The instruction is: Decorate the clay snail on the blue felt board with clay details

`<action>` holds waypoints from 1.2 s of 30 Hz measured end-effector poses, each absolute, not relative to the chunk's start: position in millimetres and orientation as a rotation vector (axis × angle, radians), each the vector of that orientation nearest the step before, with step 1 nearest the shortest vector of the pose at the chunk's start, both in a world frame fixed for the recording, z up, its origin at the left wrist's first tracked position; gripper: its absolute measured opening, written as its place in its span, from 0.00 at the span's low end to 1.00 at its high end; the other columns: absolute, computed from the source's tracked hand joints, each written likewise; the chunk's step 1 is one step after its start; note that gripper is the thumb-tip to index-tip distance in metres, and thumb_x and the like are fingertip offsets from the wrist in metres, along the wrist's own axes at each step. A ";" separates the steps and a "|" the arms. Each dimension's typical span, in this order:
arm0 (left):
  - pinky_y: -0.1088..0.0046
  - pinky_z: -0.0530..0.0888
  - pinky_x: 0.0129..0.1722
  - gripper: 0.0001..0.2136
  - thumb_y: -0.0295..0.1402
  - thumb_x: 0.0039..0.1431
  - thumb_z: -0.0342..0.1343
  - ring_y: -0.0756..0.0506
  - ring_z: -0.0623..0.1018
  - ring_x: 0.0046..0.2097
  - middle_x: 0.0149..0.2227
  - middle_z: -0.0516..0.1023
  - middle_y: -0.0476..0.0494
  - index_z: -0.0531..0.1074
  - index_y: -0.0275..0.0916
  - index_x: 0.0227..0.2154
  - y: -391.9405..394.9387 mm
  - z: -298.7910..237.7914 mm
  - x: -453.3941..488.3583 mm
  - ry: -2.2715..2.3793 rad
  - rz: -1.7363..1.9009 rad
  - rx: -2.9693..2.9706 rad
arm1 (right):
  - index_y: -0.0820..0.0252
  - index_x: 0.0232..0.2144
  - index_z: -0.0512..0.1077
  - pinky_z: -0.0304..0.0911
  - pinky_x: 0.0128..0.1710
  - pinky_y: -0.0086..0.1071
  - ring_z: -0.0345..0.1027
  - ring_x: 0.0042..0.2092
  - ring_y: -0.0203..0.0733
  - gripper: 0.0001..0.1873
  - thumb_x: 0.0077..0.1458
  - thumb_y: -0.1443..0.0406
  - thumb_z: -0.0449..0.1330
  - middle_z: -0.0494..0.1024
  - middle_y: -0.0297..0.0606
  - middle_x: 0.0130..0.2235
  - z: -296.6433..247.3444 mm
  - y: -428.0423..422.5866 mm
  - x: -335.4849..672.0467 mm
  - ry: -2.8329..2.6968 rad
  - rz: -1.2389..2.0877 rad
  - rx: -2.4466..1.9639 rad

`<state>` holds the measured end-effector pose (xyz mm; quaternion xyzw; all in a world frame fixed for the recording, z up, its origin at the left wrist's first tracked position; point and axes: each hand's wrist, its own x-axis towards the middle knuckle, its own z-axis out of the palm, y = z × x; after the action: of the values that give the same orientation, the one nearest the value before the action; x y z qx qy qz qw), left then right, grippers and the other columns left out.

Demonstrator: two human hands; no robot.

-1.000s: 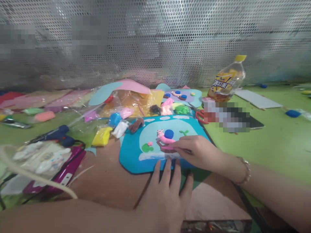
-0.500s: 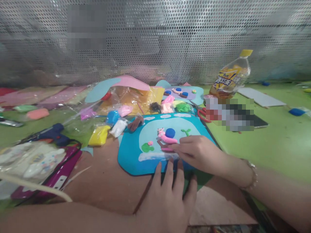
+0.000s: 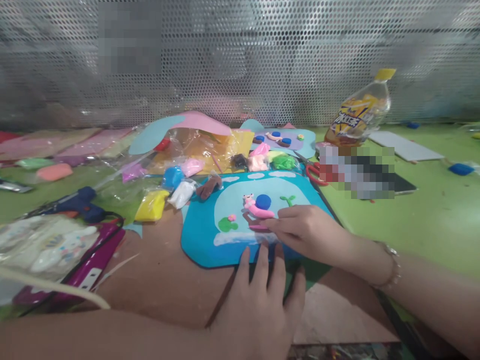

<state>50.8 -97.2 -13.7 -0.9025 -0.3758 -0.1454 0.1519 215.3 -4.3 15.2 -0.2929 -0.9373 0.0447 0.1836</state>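
Observation:
A blue sheet with rounded corners lies before me, a pale blue panel on it. On that panel is a clay snail with a pink body and a round blue shell. A green clay sprout and a green clay leaf with a small pink flower flank it. My right hand is closed in a pinch on a thin pink stick, its tip just below the snail's body. Fingers spread, my left hand rests flat at the sheet's lower edge.
Bagged clay lumps, such as a yellow one, lie behind and left. A blue glue gun sits at left. Red-handled scissors, a tilted drink bottle and a phone are at right. Another decorated sheet lies behind.
The view has shifted slightly. My right hand stays by the snail's tail with the pink stick, and my left hand stays flat at the sheet's edge.

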 end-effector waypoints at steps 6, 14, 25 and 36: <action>0.51 0.66 0.47 0.16 0.32 0.60 0.45 0.33 0.69 0.52 0.49 0.71 0.36 0.66 0.46 0.51 -97.8 -14.0 49.3 -1.077 -0.337 -2.629 | 0.56 0.44 0.73 0.51 0.26 0.27 0.60 0.27 0.34 0.16 0.58 0.70 0.50 0.68 0.34 0.24 16.5 -5.2 216.0 -2.642 0.145 -0.828; 0.51 0.69 0.44 0.16 0.31 0.59 0.46 0.31 0.71 0.50 0.48 0.73 0.36 0.66 0.44 0.49 -97.1 -12.8 49.8 -1.066 -0.374 -2.627 | 0.54 0.47 0.72 0.50 0.26 0.28 0.60 0.27 0.34 0.17 0.58 0.70 0.50 0.68 0.34 0.24 15.9 -4.6 215.6 -2.641 0.152 -0.821; 0.51 0.68 0.46 0.16 0.33 0.59 0.46 0.31 0.70 0.51 0.49 0.71 0.35 0.66 0.44 0.50 -97.1 -11.0 49.0 -1.077 -0.342 -2.649 | 0.55 0.46 0.72 0.51 0.26 0.28 0.60 0.27 0.34 0.17 0.60 0.69 0.49 0.67 0.34 0.25 17.0 -3.7 216.5 -2.697 0.079 -0.806; 0.51 0.67 0.46 0.16 0.35 0.61 0.47 0.31 0.68 0.52 0.50 0.71 0.35 0.66 0.45 0.51 -97.4 -9.0 49.3 -1.083 -0.309 -2.666 | 0.55 0.50 0.70 0.53 0.28 0.28 0.61 0.28 0.34 0.18 0.61 0.68 0.47 0.69 0.34 0.25 18.6 -5.8 217.2 -2.728 0.043 -0.801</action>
<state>49.3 -97.4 -9.0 -0.9141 -0.3714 -0.1060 0.1232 217.2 -5.8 18.6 -0.2785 -0.9488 0.0150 0.1486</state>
